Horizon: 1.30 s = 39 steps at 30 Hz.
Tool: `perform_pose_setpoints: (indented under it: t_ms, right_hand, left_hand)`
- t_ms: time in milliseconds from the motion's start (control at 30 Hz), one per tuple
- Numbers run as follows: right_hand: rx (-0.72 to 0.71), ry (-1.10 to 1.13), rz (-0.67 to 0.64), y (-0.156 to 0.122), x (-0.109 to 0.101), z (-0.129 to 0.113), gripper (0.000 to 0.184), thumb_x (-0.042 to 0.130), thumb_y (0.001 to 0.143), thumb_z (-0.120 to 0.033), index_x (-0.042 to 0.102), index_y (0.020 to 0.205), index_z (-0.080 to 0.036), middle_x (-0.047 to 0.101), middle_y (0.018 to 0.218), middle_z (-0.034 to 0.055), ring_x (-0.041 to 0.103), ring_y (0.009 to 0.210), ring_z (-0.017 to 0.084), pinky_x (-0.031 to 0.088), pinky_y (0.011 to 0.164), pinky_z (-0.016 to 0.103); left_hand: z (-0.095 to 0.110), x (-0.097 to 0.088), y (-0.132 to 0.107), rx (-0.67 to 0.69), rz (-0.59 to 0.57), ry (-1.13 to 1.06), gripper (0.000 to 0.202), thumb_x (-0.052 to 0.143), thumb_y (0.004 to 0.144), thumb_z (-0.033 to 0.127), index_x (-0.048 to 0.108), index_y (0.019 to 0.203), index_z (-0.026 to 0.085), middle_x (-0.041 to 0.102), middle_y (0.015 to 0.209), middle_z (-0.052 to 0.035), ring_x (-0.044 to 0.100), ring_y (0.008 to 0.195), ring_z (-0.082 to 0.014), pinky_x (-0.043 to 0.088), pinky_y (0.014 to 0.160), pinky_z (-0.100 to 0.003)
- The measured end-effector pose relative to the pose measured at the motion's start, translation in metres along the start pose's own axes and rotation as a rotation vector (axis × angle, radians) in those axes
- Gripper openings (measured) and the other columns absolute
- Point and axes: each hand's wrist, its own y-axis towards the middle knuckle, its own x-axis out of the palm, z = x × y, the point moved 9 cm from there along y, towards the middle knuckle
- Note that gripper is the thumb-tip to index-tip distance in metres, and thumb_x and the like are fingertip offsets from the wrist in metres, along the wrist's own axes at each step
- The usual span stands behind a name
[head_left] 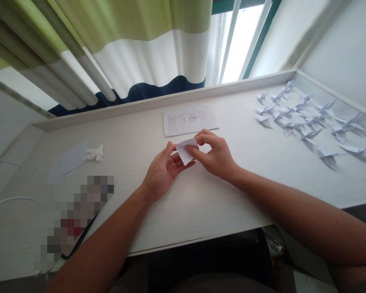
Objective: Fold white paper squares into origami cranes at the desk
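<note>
A small folded piece of white paper (185, 150) sits between my hands above the middle of the white desk (201, 211). My left hand (163, 171) holds its lower left side between thumb and fingers, palm turned upward. My right hand (215, 154) pinches its upper right side with the fingertips. Part of the paper is hidden behind my fingers. A ruled, printed sheet with red and dark writing (189, 121) lies just beyond my hands.
Several white origami cranes (311, 118) stand at the desk's right. At the left lie a flat paper sheet (68, 160), crumpled tissue (94, 153), white cord (9, 201) and a pixelated object (79, 215). A raised ledge (164, 103) edges the desk's far side, below a striped curtain (110, 49).
</note>
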Motion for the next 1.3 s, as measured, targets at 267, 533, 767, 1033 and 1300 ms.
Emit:
perform_pose_setpoints:
  t_ms: [267, 533, 767, 1033, 1300]
  right_hand:
    - [0.084, 0.008, 0.001, 0.001, 0.0, 0.005, 0.017, 0.075, 0.088, -0.028, 0.06, 0.083, -0.023, 0.071, 0.083, -0.0017, 0.063, 0.079, 0.018, 0.052, 0.079, 0.038]
    - [0.224, 0.145, -0.089, 0.0, 0.012, 0.02, 0.02, 0.076, 0.087, -0.032, 0.062, 0.078, -0.022, 0.069, 0.079, -0.0009, 0.065, 0.075, 0.017, 0.054, 0.076, 0.038]
    - [0.035, 0.068, -0.103, -0.001, 0.012, 0.004, 0.019, 0.077, 0.087, -0.028, 0.062, 0.098, -0.024, 0.071, 0.091, -0.0001, 0.067, 0.086, 0.018, 0.055, 0.08, 0.037]
    - [0.039, -0.007, -0.137, -0.002, 0.015, 0.013, 0.014, 0.07, 0.091, -0.025, 0.061, 0.102, -0.025, 0.069, 0.092, 0.001, 0.067, 0.086, 0.02, 0.056, 0.077, 0.036]
    - [-0.342, -0.237, -0.23, -0.005, 0.017, -0.014, 0.017, 0.056, 0.099, -0.014, 0.068, 0.105, -0.025, 0.068, 0.111, 0.0083, 0.066, 0.1, 0.024, 0.056, 0.087, 0.042]
  left_hand:
    - [0.0, -0.006, 0.001, 0.093, 0.028, 0.255, 0.033, 0.082, 0.088, 0.029, 0.072, 0.118, 0.019, 0.081, 0.111, -0.0067, 0.075, 0.107, -0.0232, 0.059, 0.104, -0.045]
    - [0.005, -0.009, 0.001, 0.128, 0.087, 0.332, 0.023, 0.077, 0.086, 0.024, 0.073, 0.108, 0.017, 0.08, 0.092, -0.0027, 0.077, 0.087, -0.019, 0.06, 0.092, -0.037]
    - [0.007, -0.013, 0.001, 0.109, 0.123, 0.33, 0.022, 0.079, 0.086, 0.026, 0.076, 0.105, 0.017, 0.072, 0.076, 0.0003, 0.066, 0.061, -0.0122, 0.052, 0.062, -0.026]
    - [0.011, -0.025, 0.001, 0.083, 0.207, 0.41, 0.021, 0.076, 0.083, 0.02, 0.08, 0.104, 0.017, 0.074, 0.086, -0.0015, 0.052, 0.059, -0.0077, 0.043, 0.058, -0.023]
    - [0.012, -0.035, 0.001, -0.011, 0.244, 0.478, 0.014, 0.072, 0.082, 0.018, 0.074, 0.095, 0.014, 0.062, 0.059, 0.0032, 0.049, 0.051, -0.009, 0.036, 0.055, -0.024]
